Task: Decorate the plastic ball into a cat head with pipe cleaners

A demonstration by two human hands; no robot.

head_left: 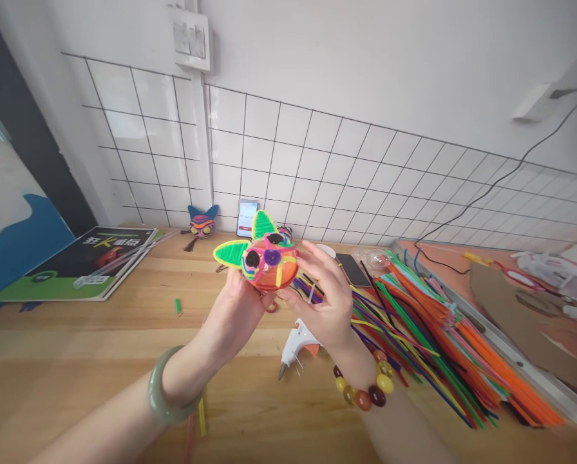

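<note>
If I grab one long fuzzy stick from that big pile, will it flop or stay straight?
Probably bendy: the fuzzy sticks are long and thin, and those wound around the toy hold curved shapes. Likely very light too. Lying in a loose heap, they should slide apart rather than roll.

The scene was brightly and evenly lit, with soft daylight that seemed to come from the right, where the white wall [414, 64] looked almost washed out. Shadows on the wooden tabletop [76, 361] were faint and soft. The wide lens bent the lines of the wire grid [317, 167] and tilted the room toward the edges. The forearms at the bottom edge were stretched and slightly soft; the centre was sharp.
</note>
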